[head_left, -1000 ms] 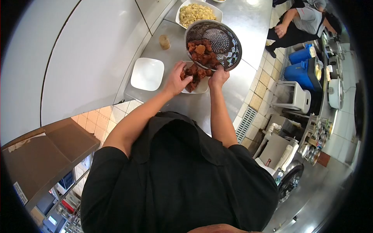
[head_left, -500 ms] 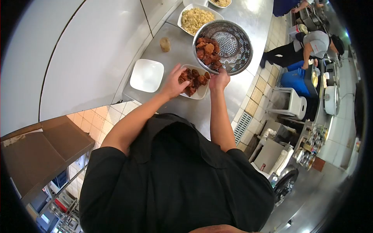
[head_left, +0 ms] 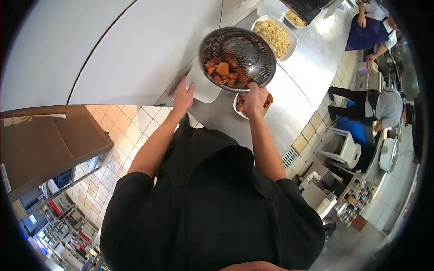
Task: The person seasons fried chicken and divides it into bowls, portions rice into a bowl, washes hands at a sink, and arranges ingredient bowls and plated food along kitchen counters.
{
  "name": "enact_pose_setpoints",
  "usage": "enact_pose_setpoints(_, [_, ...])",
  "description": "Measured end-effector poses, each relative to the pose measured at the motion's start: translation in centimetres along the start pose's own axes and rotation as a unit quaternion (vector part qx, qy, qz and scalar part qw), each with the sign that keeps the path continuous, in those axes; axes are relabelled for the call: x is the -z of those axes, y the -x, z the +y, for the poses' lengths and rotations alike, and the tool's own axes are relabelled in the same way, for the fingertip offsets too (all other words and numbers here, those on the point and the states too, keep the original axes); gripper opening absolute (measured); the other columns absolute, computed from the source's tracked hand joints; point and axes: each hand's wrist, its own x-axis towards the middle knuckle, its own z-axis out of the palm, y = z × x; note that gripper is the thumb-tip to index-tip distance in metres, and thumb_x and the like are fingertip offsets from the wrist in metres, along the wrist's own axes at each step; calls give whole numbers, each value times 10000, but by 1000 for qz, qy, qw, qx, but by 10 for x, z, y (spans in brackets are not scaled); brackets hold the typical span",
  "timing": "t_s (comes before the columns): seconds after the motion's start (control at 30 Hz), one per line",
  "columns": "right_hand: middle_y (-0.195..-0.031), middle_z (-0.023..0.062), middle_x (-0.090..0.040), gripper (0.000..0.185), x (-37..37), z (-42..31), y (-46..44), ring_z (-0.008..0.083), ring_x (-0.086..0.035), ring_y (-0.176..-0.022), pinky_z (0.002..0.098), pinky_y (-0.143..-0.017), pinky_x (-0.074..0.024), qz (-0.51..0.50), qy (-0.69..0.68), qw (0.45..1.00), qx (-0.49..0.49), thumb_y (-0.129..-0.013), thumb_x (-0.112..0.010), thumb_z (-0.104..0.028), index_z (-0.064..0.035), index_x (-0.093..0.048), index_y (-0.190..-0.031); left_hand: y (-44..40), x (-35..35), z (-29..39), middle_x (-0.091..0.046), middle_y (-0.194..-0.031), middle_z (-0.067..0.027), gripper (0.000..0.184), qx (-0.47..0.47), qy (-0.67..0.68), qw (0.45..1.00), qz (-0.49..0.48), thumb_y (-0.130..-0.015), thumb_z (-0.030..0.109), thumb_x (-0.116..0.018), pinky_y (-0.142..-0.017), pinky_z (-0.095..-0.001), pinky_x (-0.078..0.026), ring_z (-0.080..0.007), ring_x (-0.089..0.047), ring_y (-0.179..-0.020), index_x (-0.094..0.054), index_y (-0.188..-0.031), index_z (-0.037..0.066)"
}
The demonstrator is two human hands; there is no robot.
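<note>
My right hand (head_left: pixel 255 98) grips the near rim of a perforated metal colander (head_left: pixel 260 54), tilted and held above the counter. Browned fried chicken pieces (head_left: pixel 223 69) lie in its near left part. Under the colander and my right hand, a white dish (head_left: pixel 236 107) of darker, glazed-looking chicken pieces (head_left: pixel 270 99) is partly hidden. My left hand (head_left: pixel 183 97) is open, thumb apart from the fingers, at the left side of a second white dish (head_left: pixel 205 92). The colander covers part of that dish; whether my fingers touch it I cannot tell.
A white dish of fried rice (head_left: pixel 272 38) stands farther back on the steel counter (head_left: pixel 289 117), with another rice dish (head_left: pixel 295 19) behind. A white panel (head_left: pixel 144 49) borders the left. Two people work at right, near a white stool (head_left: pixel 341 147) on the tiled floor.
My right hand has carried the colander left, from beside the chicken dish to over the second white dish. My left hand has left the chicken and moved to that dish's left side.
</note>
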Motion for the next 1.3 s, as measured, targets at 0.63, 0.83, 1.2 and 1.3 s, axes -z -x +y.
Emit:
enact_pose_setpoints(0.63, [-960, 48, -611, 216, -27, 48, -22, 144, -572, -795, 283, -641, -476, 39, -172, 978, 110, -793, -575, 33, -20, -584, -1002, -7, -35, 34, -425, -1380, -177, 585, 66, 316, 944, -64, -917, 458, -497, -1081, -350, -256, -283, -385, -1283, -470, -1297, 13])
enact_pose_setpoints(0.83, [-963, 63, -611, 236, 9, -5, -20, 176, -576, -779, 307, -607, -488, 85, -54, 991, 91, -780, -568, 15, -6, -572, -1015, 4, 9, 41, -398, -1366, -214, 585, -184, -41, 976, -111, -760, 344, -690, -1051, -420, -310, -382, -383, -1256, -528, -1227, 30])
enact_pose_setpoints(1.2, [-968, 100, -585, 391, 195, -84, 0, 232, -614, -779, 353, -635, -541, 172, -17, 980, 96, -730, -462, 54, 7, -498, -1117, 23, -72, 161, -574, -1125, -181, 461, -335, 70, 897, -279, -735, 299, -701, -935, -400, -417, -335, -531, -1069, -608, -1085, 14])
enact_pose_setpoints(1.3, [-976, 91, -562, 409, 186, -81, 19, 231, -592, -786, 365, -628, -520, 208, -50, 972, 102, -725, -469, 45, -18, -476, -1129, 29, -120, 190, -585, -1074, -174, 455, -331, 23, 901, -279, -745, 372, -675, -909, -428, -419, -322, -543, -1043, -638, -1054, 42])
